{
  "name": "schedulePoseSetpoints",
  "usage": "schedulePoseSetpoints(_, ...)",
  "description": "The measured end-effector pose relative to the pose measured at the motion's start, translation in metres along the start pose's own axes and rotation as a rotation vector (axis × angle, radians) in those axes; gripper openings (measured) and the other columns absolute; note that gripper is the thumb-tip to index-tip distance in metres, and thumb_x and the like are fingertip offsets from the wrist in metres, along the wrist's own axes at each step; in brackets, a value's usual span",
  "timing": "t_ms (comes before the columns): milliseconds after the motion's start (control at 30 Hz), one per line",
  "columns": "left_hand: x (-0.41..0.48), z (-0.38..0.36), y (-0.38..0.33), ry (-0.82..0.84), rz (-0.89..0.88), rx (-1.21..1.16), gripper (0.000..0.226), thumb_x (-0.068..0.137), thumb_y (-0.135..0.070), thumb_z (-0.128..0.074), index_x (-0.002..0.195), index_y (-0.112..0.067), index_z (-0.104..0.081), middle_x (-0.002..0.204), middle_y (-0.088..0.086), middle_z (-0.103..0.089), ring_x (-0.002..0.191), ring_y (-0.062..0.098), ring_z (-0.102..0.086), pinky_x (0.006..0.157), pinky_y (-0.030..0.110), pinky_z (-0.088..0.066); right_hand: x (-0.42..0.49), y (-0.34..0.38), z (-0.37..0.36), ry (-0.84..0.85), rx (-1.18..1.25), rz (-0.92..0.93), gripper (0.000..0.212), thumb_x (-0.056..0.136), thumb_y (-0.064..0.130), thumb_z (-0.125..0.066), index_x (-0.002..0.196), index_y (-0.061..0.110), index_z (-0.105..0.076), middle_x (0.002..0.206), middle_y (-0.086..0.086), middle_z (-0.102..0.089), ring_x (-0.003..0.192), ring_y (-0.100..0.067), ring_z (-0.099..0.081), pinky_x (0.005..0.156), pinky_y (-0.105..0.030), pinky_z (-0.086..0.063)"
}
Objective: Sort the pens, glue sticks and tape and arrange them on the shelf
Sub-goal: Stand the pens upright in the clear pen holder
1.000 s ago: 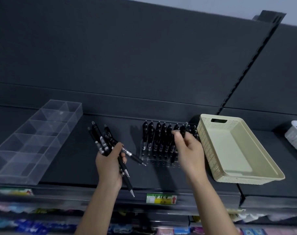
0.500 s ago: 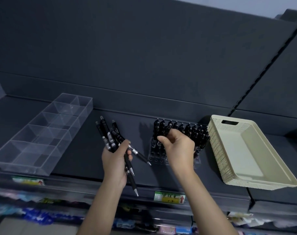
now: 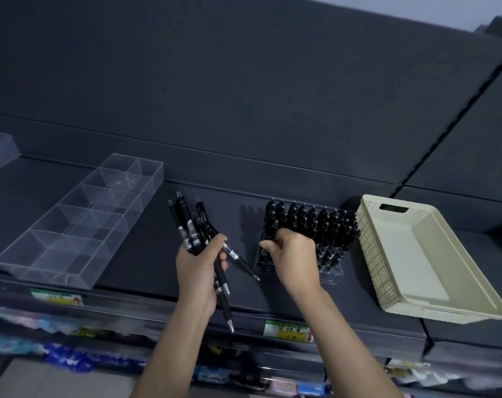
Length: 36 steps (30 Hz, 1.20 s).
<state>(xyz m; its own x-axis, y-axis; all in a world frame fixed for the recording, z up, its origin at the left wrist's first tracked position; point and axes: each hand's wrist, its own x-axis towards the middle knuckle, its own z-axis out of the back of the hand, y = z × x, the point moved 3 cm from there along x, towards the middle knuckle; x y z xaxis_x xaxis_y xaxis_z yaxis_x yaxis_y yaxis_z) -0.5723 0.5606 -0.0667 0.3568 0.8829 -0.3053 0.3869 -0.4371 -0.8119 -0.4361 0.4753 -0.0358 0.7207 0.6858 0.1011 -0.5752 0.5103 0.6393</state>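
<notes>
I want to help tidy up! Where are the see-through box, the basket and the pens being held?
Clear divided tray [image 3: 106, 214], head view, a middle divider.
Beige plastic basket [image 3: 371, 254], head view, perforated left wall.
Bunch of black pens [image 3: 186, 222], head view, barrels above the left hand [image 3: 199, 265].

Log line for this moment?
left hand grip: holds bundle of black plastic pens | right hand grip: pinches one black pen in clear acrylic rack | beige perforated basket: right of rack
</notes>
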Motion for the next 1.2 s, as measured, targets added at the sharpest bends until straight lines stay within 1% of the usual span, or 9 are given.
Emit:
schedulePoseSetpoints(133,-0.004,-0.001,-0.002,0.038,-0.013,0.067,0.020,0.081,-0.005,-0.071,0.095,-0.009,-0.057,0.072,0.002,-0.063,0.056,0.012,-0.054,0.050,0.022,-0.046,-0.004,-0.005,0.006,-0.004,0.061,-0.045,0.028,0.082,0.036,-0.071,0.079,0.009,-0.064,0.067,-0.002,-0.067,0.063,-0.015,-0.061,0.060,-0.026,-0.050)
schedulePoseSetpoints(233,-0.006,-0.001,-0.002,0.069,-0.019,0.111,0.022,0.080,-0.008,-0.074,0.097,-0.008,-0.059,0.072,0.002,-0.064,0.057,0.011,-0.055,0.052,0.024,-0.047,-0.012,-0.001,0.016,-0.018,0.181,-0.052,0.019,0.081,0.028,-0.073,0.073,0.013,-0.065,0.065,0.003,-0.066,0.063,-0.013,-0.063,0.058,-0.021,-0.049)
schedulePoseSetpoints(367,-0.009,-0.011,-0.002,0.144,-0.026,0.162,0.026,0.080,-0.009,-0.073,0.100,0.002,-0.061,0.072,0.006,-0.062,0.059,0.012,-0.055,0.051,0.026,-0.046,-0.024,0.020,0.009,0.169,0.252,0.075,0.003,0.082,0.018,-0.072,0.080,0.019,-0.070,0.070,0.009,-0.065,0.065,-0.002,-0.058,0.063,-0.014,-0.047)
schedulePoseSetpoints(467,-0.011,-0.018,-0.004,0.215,-0.054,0.205,0.022,0.082,-0.006,-0.070,0.096,0.008,-0.061,0.068,0.009,-0.060,0.058,0.014,-0.053,0.050,0.025,-0.044,-0.028,0.023,0.003,0.221,0.258,0.142,0.008,0.084,0.013,-0.069,0.077,0.018,-0.068,0.066,0.009,-0.062,0.061,-0.002,-0.053,0.060,-0.015,-0.045)
schedulePoseSetpoints(600,-0.009,-0.016,-0.005,0.172,-0.027,0.192,0.024,0.082,-0.011,-0.072,0.100,-0.002,-0.060,0.080,0.009,-0.064,0.059,0.012,-0.056,0.051,0.024,-0.047,-0.028,0.012,0.012,0.062,0.175,0.119,0.014,0.084,0.010,-0.065,0.072,0.014,-0.058,0.068,0.002,-0.061,0.062,-0.012,-0.055,0.059,-0.022,-0.046)
schedulePoseSetpoints(733,-0.004,-0.010,0.000,0.093,0.073,0.063,0.025,0.083,-0.008,-0.070,0.104,-0.004,-0.058,0.085,0.009,-0.063,0.057,0.012,-0.056,0.051,0.022,-0.049,-0.023,-0.005,0.031,-0.214,0.209,-0.016,0.006,0.086,0.012,-0.064,0.082,0.014,-0.060,0.072,0.006,-0.062,0.064,-0.004,-0.057,0.057,-0.002,-0.040)
schedulePoseSetpoints(833,-0.003,-0.007,0.003,0.091,0.112,0.030,0.024,0.082,-0.005,-0.069,0.102,-0.006,-0.057,0.085,0.010,-0.060,0.057,0.011,-0.056,0.049,0.021,-0.049,-0.019,-0.012,0.034,-0.246,0.139,-0.038,0.007,0.089,0.012,-0.063,0.085,0.006,-0.063,0.074,0.002,-0.063,0.063,0.003,-0.051,0.057,0.003,-0.036)
schedulePoseSetpoints(933,-0.003,-0.006,0.005,0.101,0.124,0.043,0.022,0.082,-0.004,-0.069,0.099,-0.007,-0.056,0.080,0.008,-0.058,0.057,0.012,-0.056,0.050,0.022,-0.049,-0.016,-0.015,0.027,-0.211,0.099,-0.044,0.009,0.090,0.013,-0.062,0.086,0.005,-0.064,0.073,0.003,-0.061,0.061,0.007,-0.048,0.054,0.002,-0.037)
schedulePoseSetpoints(1200,-0.004,-0.005,0.008,0.088,0.138,0.032,0.017,0.086,-0.005,-0.067,0.096,-0.009,-0.054,0.078,0.004,-0.058,0.057,0.013,-0.056,0.048,0.021,-0.048,-0.011,-0.019,0.003,-0.025,-0.062,-0.058,0.016,0.092,0.016,-0.058,0.084,0.003,-0.062,0.070,-0.005,-0.063,0.060,-0.015,-0.058,0.051,-0.022,-0.043)
